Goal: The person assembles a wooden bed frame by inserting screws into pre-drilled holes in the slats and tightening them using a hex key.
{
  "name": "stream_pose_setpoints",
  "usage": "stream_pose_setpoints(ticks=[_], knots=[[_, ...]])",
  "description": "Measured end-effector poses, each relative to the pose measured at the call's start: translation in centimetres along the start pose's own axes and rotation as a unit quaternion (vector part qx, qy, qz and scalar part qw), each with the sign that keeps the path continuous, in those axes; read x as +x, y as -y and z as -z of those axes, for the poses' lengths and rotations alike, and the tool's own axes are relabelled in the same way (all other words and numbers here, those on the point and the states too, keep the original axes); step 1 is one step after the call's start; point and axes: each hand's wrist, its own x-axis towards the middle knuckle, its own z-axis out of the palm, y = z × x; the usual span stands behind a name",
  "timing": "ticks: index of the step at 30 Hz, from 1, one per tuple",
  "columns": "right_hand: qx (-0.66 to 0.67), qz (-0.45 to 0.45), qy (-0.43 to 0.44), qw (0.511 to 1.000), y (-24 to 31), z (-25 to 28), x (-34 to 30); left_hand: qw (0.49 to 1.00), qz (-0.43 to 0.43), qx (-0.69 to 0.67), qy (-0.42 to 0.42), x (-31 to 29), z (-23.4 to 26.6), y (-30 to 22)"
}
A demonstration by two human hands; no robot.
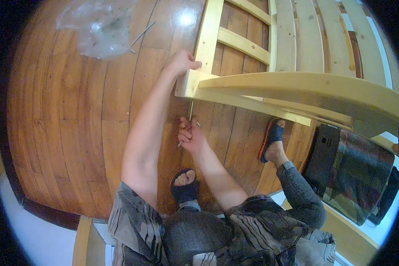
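Note:
A pale wooden frame (207,33) with a curved rail and slats stands on the floor in front of me, to the right. Against its near left corner, my left hand (180,63) is closed round the edge of the wood, thumb on top. A thin metal rod (191,107) sticks out of that corner towards me. My right hand (192,136) pinches the rod's near end with curled fingers. Small metal tips show at both sides of this hand; whether they belong to one piece is hidden by the fingers.
On the floor at the far left lie a crumpled clear plastic bag (103,33) and a loose metal rod (143,34). A dark case (350,173) stands at the right. My sandalled feet (185,185) are on the wooden floor (84,111) below the frame.

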Motion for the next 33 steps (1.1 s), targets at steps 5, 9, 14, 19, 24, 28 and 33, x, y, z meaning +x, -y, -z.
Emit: stream_pose_setpoints(ticks=[5,9,14,19,24,28,33], knots=[[-0.43,0.184,-0.177,0.866,-1.0,-2.0,-1.3,1.0,-0.004,0.001,0.001,0.0,0.4,1.2],[-0.331,0.196,-0.182,0.905,0.1,-1.7,-0.3,1.0,-0.012,-0.021,-0.006,0.2,-0.2,0.5],[-0.523,0.239,-0.185,0.797,-1.0,-2.5,-1.7,1.0,-0.003,0.01,-0.004,-0.3,0.0,0.6],[-0.524,0.281,-0.135,0.793,-1.0,-2.0,-0.4,0.999,-0.032,0.001,-0.011,0.5,0.2,0.6],[-0.199,0.128,-0.054,0.97,0.4,-0.7,0.0,0.993,0.002,0.099,0.069,0.9,0.5,-0.6],[-0.303,0.153,-0.155,0.928,-1.4,-2.4,-1.3,0.987,0.0,0.148,0.069,1.1,0.6,0.1],[-0.417,0.196,-0.189,0.867,-0.5,-2.1,-0.8,0.99,-0.038,0.134,0.014,0.7,0.4,-0.7]])
